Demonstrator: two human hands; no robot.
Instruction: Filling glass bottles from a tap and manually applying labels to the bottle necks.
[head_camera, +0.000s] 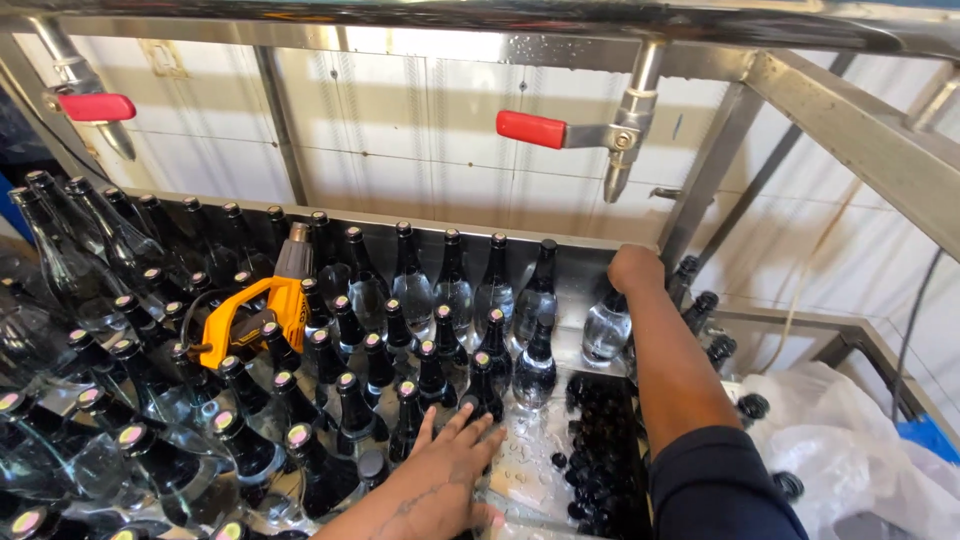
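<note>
Right hand (636, 268) fingers clamp one clear bottle's (606, 330) neck; left hand (452, 478), fingers apart, lies flat beside dozens of capped bottles (432, 372); one heat gun (255, 318).

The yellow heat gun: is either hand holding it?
No. The yellow heat gun lies among the bottles, apart from the left hand and right hand.
</note>
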